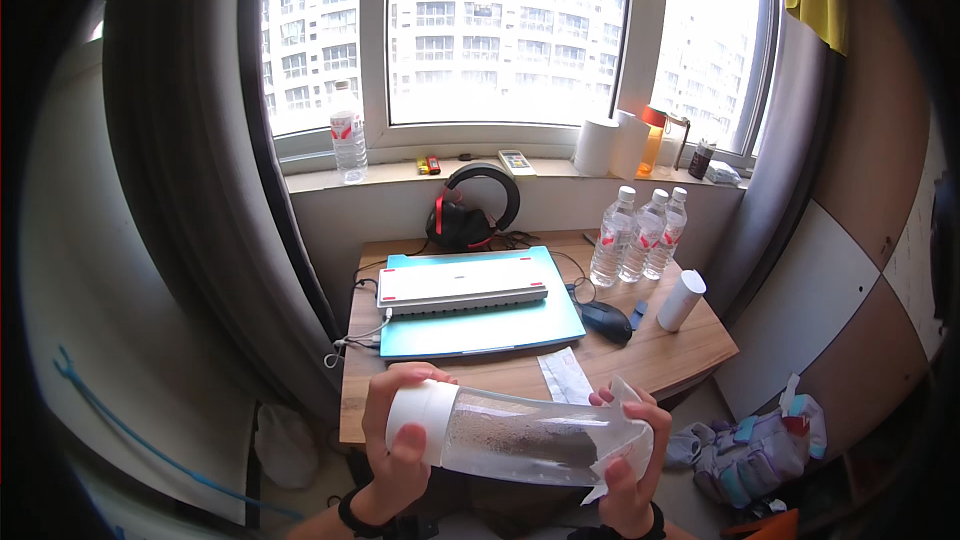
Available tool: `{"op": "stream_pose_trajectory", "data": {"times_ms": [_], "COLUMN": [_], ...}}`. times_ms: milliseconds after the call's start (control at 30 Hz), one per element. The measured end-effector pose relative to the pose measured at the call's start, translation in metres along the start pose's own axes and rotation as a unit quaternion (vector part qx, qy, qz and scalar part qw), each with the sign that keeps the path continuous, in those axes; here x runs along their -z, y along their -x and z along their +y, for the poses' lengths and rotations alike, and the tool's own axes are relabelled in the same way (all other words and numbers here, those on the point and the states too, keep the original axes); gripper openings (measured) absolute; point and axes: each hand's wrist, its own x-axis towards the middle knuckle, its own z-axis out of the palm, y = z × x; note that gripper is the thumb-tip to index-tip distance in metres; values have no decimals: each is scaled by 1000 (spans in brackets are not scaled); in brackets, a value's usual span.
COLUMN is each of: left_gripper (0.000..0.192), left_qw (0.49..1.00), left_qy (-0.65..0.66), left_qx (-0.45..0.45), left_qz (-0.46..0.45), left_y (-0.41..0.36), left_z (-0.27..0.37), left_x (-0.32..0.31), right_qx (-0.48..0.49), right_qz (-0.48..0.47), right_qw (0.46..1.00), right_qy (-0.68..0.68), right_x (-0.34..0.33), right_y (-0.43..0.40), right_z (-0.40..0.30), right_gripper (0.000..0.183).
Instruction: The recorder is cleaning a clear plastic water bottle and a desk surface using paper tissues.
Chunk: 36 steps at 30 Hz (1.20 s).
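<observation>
A clear, tumbler-like bottle (517,439) lies sideways in front of me, held above the near edge of the desk. Droplets speckle its wall. My left hand (397,457) grips the white lid (427,409) at the left end, thumb on the near side. At the other end, my right hand (634,495) presses a white tissue (634,442) around the bottle's bottom. The tissue and fingers hide most of that end. Just beyond the bottle, a flat white paper packet (562,371) lies on the wooden desk (465,371).
A white keyboard (461,277) rests on a blue laptop (480,330). Right of them are a black mouse (606,321), a white cylinder (681,301) and three water bottles (630,240). Headphones (472,217) stand behind. A backpack (757,450) sits on the floor at right.
</observation>
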Motion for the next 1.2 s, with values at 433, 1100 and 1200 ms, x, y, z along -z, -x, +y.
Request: {"op": "stream_pose_trajectory", "data": {"times_ms": [433, 1100, 1200], "left_gripper": [51, 38, 34], "left_qw": [995, 965, 968], "left_qy": [-73, 29, 17], "left_qx": [48, -214, -219], "left_qz": [-37, -147, -121], "left_y": [-4, -2, -1], "left_z": [9, 136, 140], "left_x": [-2, -25, -32], "right_qx": [-4, -179, -192], "right_qz": [-25, 30, 35], "right_qw": [998, 967, 961], "right_qy": [-54, -180, -194], "right_x": [-2, -2, -2], "right_y": [-16, -29, -25], "right_z": [11, 11, 14], "right_gripper": [56, 57, 56]}}
